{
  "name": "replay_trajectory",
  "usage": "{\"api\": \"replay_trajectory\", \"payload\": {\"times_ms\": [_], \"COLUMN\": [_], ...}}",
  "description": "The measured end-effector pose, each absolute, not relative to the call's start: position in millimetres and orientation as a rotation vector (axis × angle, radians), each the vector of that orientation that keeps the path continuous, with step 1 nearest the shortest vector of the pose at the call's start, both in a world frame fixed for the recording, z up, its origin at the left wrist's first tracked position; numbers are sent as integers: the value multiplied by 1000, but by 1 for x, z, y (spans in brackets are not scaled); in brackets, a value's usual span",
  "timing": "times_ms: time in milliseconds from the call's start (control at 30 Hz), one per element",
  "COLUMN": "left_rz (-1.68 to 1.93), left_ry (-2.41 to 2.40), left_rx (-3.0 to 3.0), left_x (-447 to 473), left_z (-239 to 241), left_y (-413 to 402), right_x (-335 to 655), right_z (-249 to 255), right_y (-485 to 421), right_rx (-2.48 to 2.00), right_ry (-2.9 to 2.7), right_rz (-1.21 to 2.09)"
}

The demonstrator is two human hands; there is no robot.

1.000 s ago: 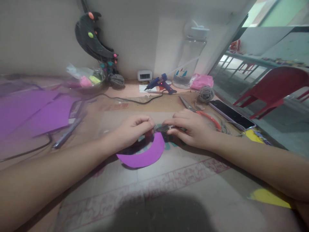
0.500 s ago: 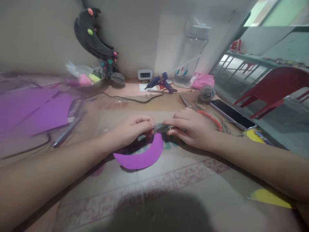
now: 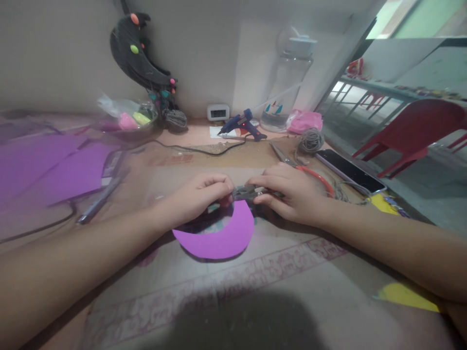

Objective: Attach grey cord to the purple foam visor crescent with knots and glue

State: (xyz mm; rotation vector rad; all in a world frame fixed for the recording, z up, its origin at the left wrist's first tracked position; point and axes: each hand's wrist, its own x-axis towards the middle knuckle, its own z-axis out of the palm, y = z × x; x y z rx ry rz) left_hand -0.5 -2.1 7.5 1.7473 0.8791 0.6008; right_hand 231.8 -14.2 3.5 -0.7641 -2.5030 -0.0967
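Observation:
My left hand (image 3: 199, 197) and my right hand (image 3: 288, 189) meet at the middle of the table, both with fingers pinched shut. Between their fingertips is a small grey piece (image 3: 243, 192) that looks like twine or wire; I cannot make out exactly what it is. A purple foam crescent (image 3: 221, 238) hangs or rests right under the pinch, its tip at my left fingertips, curving toward me over the patterned table cover (image 3: 277, 272).
Orange-handled scissors (image 3: 306, 172), a ball of grey twine (image 3: 310, 141) and a phone (image 3: 350, 171) lie right of my hands. A blue glue gun (image 3: 242, 124), a small clock (image 3: 218, 113), a water jug (image 3: 288, 82) stand at the back. Purple foam sheets (image 3: 54, 170) lie left.
The purple crescent has swung slightly right and shows more of its face. Both hands have stayed pinched together in almost the same place.

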Motion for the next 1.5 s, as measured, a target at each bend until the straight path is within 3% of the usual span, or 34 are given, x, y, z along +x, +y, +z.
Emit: {"api": "replay_trajectory", "payload": {"times_ms": [700, 1100, 1500], "left_rz": [669, 680, 785], "left_ry": [918, 936, 980], "left_rx": [1879, 1919, 2036], "left_x": [3, 2, 4], "left_z": [0, 2, 3], "left_y": [-6, -9, -9], "right_x": [229, 230, 232], "right_z": [4, -11, 11], "right_y": [-12, 13, -8], "right_rx": [-1150, -1132, -901], "right_ry": [-2093, -1946, -2294], "right_rz": [425, 720, 510]}}
